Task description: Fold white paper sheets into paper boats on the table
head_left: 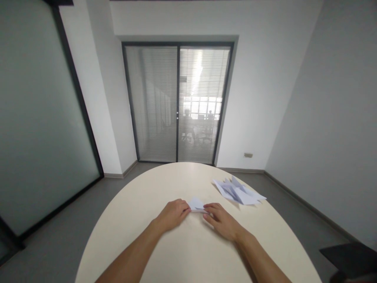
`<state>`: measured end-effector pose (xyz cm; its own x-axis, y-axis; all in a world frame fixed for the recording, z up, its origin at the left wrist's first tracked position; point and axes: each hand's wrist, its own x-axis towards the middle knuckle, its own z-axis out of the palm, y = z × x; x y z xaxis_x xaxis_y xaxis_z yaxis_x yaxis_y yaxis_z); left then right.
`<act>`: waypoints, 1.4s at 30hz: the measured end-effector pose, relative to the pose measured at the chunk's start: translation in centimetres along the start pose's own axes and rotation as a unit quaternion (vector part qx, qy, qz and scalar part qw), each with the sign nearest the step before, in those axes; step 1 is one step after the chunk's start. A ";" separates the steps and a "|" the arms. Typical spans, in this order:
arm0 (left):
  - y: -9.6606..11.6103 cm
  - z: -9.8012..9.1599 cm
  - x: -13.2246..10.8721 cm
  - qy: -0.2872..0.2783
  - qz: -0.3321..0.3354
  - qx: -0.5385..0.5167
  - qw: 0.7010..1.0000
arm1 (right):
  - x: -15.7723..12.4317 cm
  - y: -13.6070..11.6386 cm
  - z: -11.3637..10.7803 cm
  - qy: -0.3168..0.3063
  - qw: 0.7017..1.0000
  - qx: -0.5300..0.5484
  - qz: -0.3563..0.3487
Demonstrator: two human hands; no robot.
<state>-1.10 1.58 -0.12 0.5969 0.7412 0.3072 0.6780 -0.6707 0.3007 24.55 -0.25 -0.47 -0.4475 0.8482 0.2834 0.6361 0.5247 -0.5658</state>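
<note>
A small folded piece of white paper (196,205) lies on the round cream table (165,184), just ahead of me. My left hand (173,214) rests knuckles up at its left edge, fingers curled and pinching the paper. My right hand (221,221) lies on the table at the paper's right end, its fingertips pressed on that edge. Most of the paper shows between the two hands.
A loose pile of folded white paper pieces (239,191) sits on the table's far right. A dark object (350,257) shows at the lower right corner. Beyond the table are grey floor, a sliding glass door with blinds (178,103), and a frosted glass wall on the left.
</note>
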 end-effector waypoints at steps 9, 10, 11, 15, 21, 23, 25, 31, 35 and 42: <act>-0.4 0.6 0.1 -0.012 -0.024 -0.005 1.000 | 0.3 -1.0 -0.8 -0.025 0.998 -0.049 -0.010; -0.4 0.6 0.1 -0.008 -0.025 -0.012 1.000 | 0.3 -1.0 -0.8 -0.025 0.998 -0.054 -0.009; -0.5 0.7 0.0 -0.003 -0.026 -0.021 0.999 | 0.4 -0.9 -0.7 -0.023 0.998 -0.059 -0.007; -0.8 1.1 0.1 0.018 -0.068 -0.050 0.996 | 0.4 -0.1 -0.3 -0.011 0.998 -0.057 0.028; -0.8 2.0 0.5 0.027 -0.099 -0.075 0.992 | 0.4 1.5 0.6 0.017 0.998 -0.037 0.054; -0.7 2.3 0.6 0.033 -0.086 -0.080 0.993 | 0.4 1.8 0.7 0.021 0.998 -0.038 0.052; -0.7 2.5 0.6 0.045 -0.058 -0.087 0.994 | 0.3 1.8 0.8 0.026 0.998 -0.044 0.047; -1.1 3.0 0.5 0.056 -0.004 -0.044 0.997 | 0.5 1.6 0.9 0.044 0.998 -0.041 0.005; -0.9 2.9 0.6 0.041 0.013 -0.013 0.999 | 0.6 1.1 0.9 0.033 0.997 -0.058 -0.033; 0.1 2.1 0.8 0.041 0.027 -0.031 0.998 | 0.5 -0.8 0.2 0.000 0.996 -0.065 -0.054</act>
<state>0.35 2.17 -1.79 0.5931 0.7009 0.3963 0.6170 -0.7118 0.3356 23.66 -0.24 -0.03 -0.5176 0.7868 0.3362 0.6602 0.6172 -0.4280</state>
